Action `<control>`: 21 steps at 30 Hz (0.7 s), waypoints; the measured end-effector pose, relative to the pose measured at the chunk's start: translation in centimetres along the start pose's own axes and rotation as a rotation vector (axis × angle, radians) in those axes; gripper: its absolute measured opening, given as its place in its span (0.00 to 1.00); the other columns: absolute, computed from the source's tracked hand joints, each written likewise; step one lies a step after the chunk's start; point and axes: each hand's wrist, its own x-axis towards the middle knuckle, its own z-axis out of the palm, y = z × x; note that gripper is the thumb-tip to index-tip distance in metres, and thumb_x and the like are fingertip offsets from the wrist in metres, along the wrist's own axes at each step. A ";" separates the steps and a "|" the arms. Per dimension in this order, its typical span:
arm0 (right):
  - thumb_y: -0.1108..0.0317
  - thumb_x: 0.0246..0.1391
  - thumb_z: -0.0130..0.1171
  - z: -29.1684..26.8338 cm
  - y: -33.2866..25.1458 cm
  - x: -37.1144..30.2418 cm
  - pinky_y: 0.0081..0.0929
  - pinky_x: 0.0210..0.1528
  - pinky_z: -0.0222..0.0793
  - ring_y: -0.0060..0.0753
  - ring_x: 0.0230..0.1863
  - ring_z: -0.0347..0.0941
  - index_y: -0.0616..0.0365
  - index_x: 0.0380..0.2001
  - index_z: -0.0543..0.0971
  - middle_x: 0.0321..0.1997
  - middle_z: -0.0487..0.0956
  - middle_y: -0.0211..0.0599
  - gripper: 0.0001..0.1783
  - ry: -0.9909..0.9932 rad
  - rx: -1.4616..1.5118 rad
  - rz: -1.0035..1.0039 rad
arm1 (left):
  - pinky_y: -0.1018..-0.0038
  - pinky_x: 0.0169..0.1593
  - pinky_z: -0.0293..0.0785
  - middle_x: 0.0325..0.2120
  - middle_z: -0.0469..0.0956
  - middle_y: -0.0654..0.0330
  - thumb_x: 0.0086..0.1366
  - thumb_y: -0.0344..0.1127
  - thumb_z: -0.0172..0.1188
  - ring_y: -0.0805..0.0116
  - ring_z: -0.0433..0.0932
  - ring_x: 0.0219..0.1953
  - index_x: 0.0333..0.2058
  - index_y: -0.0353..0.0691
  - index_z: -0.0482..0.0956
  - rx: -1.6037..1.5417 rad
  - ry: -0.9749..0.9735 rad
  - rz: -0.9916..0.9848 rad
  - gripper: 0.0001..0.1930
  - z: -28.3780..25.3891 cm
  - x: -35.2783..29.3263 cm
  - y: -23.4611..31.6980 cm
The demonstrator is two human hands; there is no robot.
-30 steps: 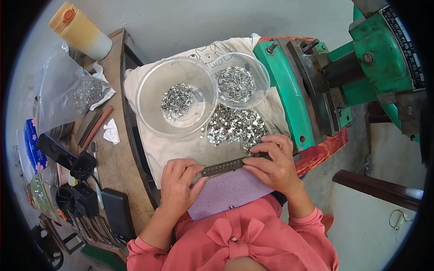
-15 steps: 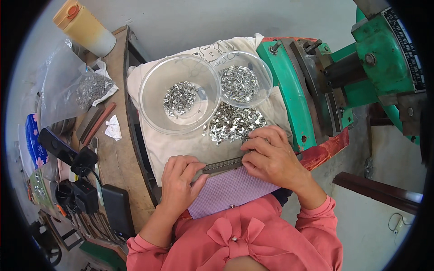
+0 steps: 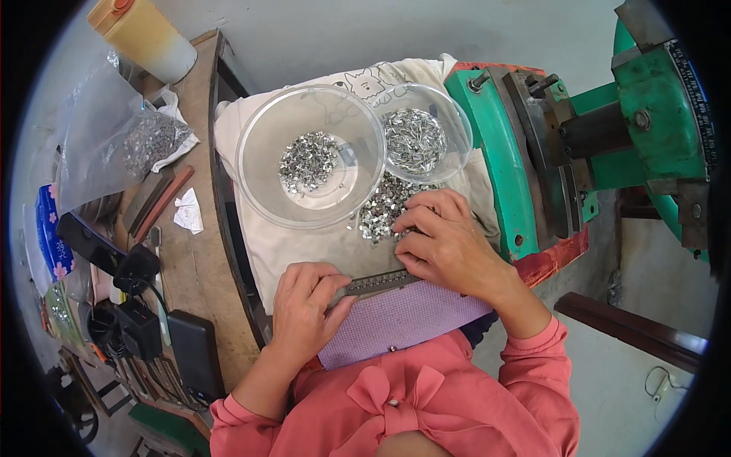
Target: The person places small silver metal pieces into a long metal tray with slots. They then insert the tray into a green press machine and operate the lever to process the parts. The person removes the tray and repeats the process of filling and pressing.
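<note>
A dark metal strip (image 3: 376, 282) with a row of small slots lies along the far edge of a purple woven mat (image 3: 396, 316). My left hand (image 3: 308, 308) pinches the strip's left end between thumb and fingers. Over the strip's right part, my right hand (image 3: 449, 244) is bent, fingertips together at the near edge of a heap of small shiny metal pieces (image 3: 375, 217). Whatever those fingertips hold is hidden. Beyond the heap stand a large clear tub (image 3: 255, 199) with small metal bits and a smaller clear bowl (image 3: 461, 145) with thin metal pins.
A green machine press (image 3: 495, 179) stands at the right. The wooden table (image 3: 202, 282) on the left carries a yellow bottle (image 3: 145, 42), a plastic bag of metal bits (image 3: 152, 145), a black power bank (image 3: 196, 358) and cables. Pale cloth (image 3: 285, 247) lies under the containers.
My right hand has shifted slightly left and up, its fingertips now covering more of the heap's near side. My left hand stays on the strip's end. The whole view has shifted a little.
</note>
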 end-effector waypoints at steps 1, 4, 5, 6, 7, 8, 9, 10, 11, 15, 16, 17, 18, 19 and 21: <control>0.69 0.39 0.70 -0.1 0.0 0.1 0.45 0.63 0.61 0.41 0.57 0.69 0.52 0.26 0.81 0.45 0.77 0.27 0.08 -0.008 0.007 0.000 | 0.63 0.44 0.72 0.37 0.79 0.57 0.44 0.27 0.75 0.54 0.75 0.40 0.38 0.39 0.82 -0.001 -0.003 -0.002 0.19 0.0 0.0 0.0; 0.68 0.40 0.70 -0.5 0.0 0.2 0.46 0.63 0.60 0.42 0.58 0.68 0.50 0.27 0.83 0.46 0.77 0.28 0.08 -0.031 0.018 -0.006 | 0.63 0.44 0.72 0.37 0.79 0.57 0.45 0.27 0.75 0.54 0.74 0.40 0.38 0.39 0.82 -0.001 -0.003 -0.009 0.19 0.0 -0.1 -0.1; 0.68 0.40 0.70 -0.6 0.0 0.1 0.46 0.63 0.60 0.42 0.58 0.68 0.49 0.27 0.83 0.46 0.77 0.28 0.08 -0.037 0.014 -0.004 | 0.63 0.44 0.72 0.37 0.79 0.57 0.45 0.27 0.75 0.54 0.74 0.40 0.38 0.39 0.82 -0.001 -0.004 -0.008 0.19 -0.1 -0.1 -0.1; 0.68 0.40 0.70 -0.7 -0.1 0.0 0.46 0.64 0.60 0.42 0.58 0.68 0.49 0.27 0.83 0.46 0.77 0.28 0.08 -0.042 0.011 -0.002 | 0.63 0.44 0.72 0.37 0.79 0.57 0.45 0.27 0.75 0.54 0.74 0.40 0.38 0.39 0.82 -0.001 -0.005 -0.008 0.19 -0.1 -0.1 0.0; 0.68 0.40 0.70 -0.7 -0.2 -0.1 0.46 0.64 0.60 0.42 0.58 0.68 0.49 0.27 0.83 0.46 0.77 0.28 0.07 -0.033 0.005 0.009 | 0.63 0.44 0.72 0.37 0.78 0.57 0.45 0.27 0.75 0.54 0.74 0.40 0.38 0.39 0.82 0.000 -0.007 -0.007 0.19 -0.1 0.0 0.0; 0.68 0.41 0.70 -0.6 -0.2 -0.2 0.46 0.64 0.60 0.42 0.58 0.68 0.49 0.27 0.83 0.46 0.77 0.28 0.07 -0.022 -0.001 0.021 | 0.63 0.44 0.72 0.37 0.78 0.57 0.45 0.27 0.75 0.54 0.74 0.40 0.38 0.39 0.82 0.001 -0.010 -0.007 0.19 -0.1 0.0 0.0; 0.68 0.41 0.70 -0.6 -0.3 -0.4 0.46 0.64 0.60 0.42 0.58 0.69 0.50 0.27 0.82 0.46 0.77 0.28 0.07 -0.011 -0.007 0.033 | 0.63 0.44 0.72 0.37 0.78 0.57 0.45 0.27 0.75 0.54 0.74 0.40 0.38 0.39 0.82 0.003 -0.013 -0.006 0.18 -0.2 0.0 0.0; 0.68 0.42 0.70 -0.6 -0.3 -0.4 0.46 0.63 0.60 0.41 0.58 0.69 0.50 0.27 0.82 0.46 0.77 0.28 0.07 -0.006 -0.012 0.038 | 0.63 0.44 0.72 0.37 0.78 0.57 0.45 0.28 0.75 0.54 0.74 0.41 0.38 0.39 0.82 0.000 -0.013 -0.005 0.18 -0.2 0.1 0.0; 0.69 0.43 0.70 -0.5 -0.3 -0.5 0.46 0.63 0.60 0.41 0.58 0.69 0.51 0.28 0.82 0.46 0.77 0.27 0.07 0.000 -0.015 0.043 | 0.63 0.44 0.72 0.37 0.78 0.57 0.45 0.28 0.75 0.54 0.74 0.41 0.38 0.39 0.82 -0.001 -0.014 -0.005 0.18 -0.2 0.1 0.0; 0.71 0.42 0.72 0.0 -0.3 -0.8 0.44 0.60 0.60 0.44 0.58 0.70 0.52 0.30 0.82 0.47 0.79 0.27 0.10 0.026 -0.016 0.065 | 0.62 0.45 0.72 0.38 0.78 0.56 0.46 0.27 0.75 0.53 0.74 0.41 0.38 0.38 0.82 -0.004 -0.022 -0.010 0.18 -0.2 0.0 0.0; 0.71 0.43 0.71 -0.1 -0.4 -0.8 0.44 0.60 0.60 0.43 0.58 0.70 0.53 0.30 0.81 0.46 0.79 0.27 0.09 0.032 -0.011 0.078 | 0.62 0.45 0.72 0.38 0.78 0.56 0.46 0.27 0.74 0.53 0.74 0.41 0.38 0.38 0.82 -0.007 -0.026 -0.009 0.18 -0.2 0.0 0.1; 0.71 0.45 0.70 -0.2 -0.5 -0.9 0.44 0.61 0.60 0.42 0.57 0.70 0.53 0.31 0.81 0.46 0.79 0.27 0.08 0.036 -0.004 0.089 | 0.62 0.45 0.72 0.38 0.78 0.56 0.46 0.27 0.74 0.53 0.74 0.42 0.39 0.38 0.82 -0.008 -0.028 -0.011 0.18 -0.3 0.0 0.1; 0.71 0.47 0.69 -0.3 -0.6 -1.0 0.45 0.61 0.60 0.41 0.57 0.70 0.54 0.31 0.80 0.45 0.78 0.27 0.08 0.041 0.003 0.100 | 0.62 0.45 0.72 0.39 0.78 0.56 0.46 0.27 0.74 0.53 0.74 0.42 0.39 0.38 0.82 -0.010 -0.032 -0.012 0.18 -0.3 0.0 0.0; 0.71 0.47 0.69 -0.8 -0.8 -1.2 0.44 0.61 0.60 0.41 0.57 0.69 0.54 0.31 0.80 0.46 0.78 0.27 0.08 0.043 0.006 0.116 | 0.62 0.46 0.72 0.39 0.78 0.56 0.46 0.27 0.74 0.53 0.74 0.42 0.39 0.38 0.82 -0.011 -0.033 -0.011 0.18 -0.3 0.0 0.0; 0.71 0.46 0.70 -1.8 -1.5 -1.8 0.44 0.61 0.59 0.41 0.57 0.69 0.54 0.32 0.80 0.46 0.79 0.27 0.09 0.047 0.014 0.145 | 0.62 0.46 0.72 0.39 0.78 0.56 0.46 0.27 0.74 0.52 0.74 0.43 0.39 0.38 0.82 -0.012 -0.037 -0.011 0.19 -0.3 0.0 0.0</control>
